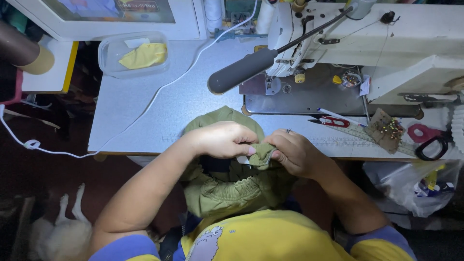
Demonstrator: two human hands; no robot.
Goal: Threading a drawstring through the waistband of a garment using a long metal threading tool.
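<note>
Left hand: the left hand (223, 139) sits at the centre of the frame, fingers curled shut, pinching a fold of the olive-green garment (227, 191) between thumb and fingertips.
Right hand: the right hand (294, 153), just right of centre, is closed on the same bunched fold, touching the left hand's fingertips; a ring shows on 1 finger.
Garment: olive-green cloth with a gathered, elastic-looking band, hanging from the front edge of the surface (140, 111) down over the person's lap, centre to lower centre.
Small white tab: a pale label-like scrap shows at the fold between the 2 hands; too small to tell more.
Sewing machine: white sewing machine (386, 43) at upper right, on the surface, with a dark padded lever (241, 72) slanting toward centre.
Right of the hands: red-handled thread snips (331, 121), a ruler, a pincushion (385, 128) full of pins, and black-handled scissors (432, 147) at the right edge.
Upper left: a clear plastic tub (134, 53) holding yellow cloth, with a white cable (159, 92) running across the surface.
</note>
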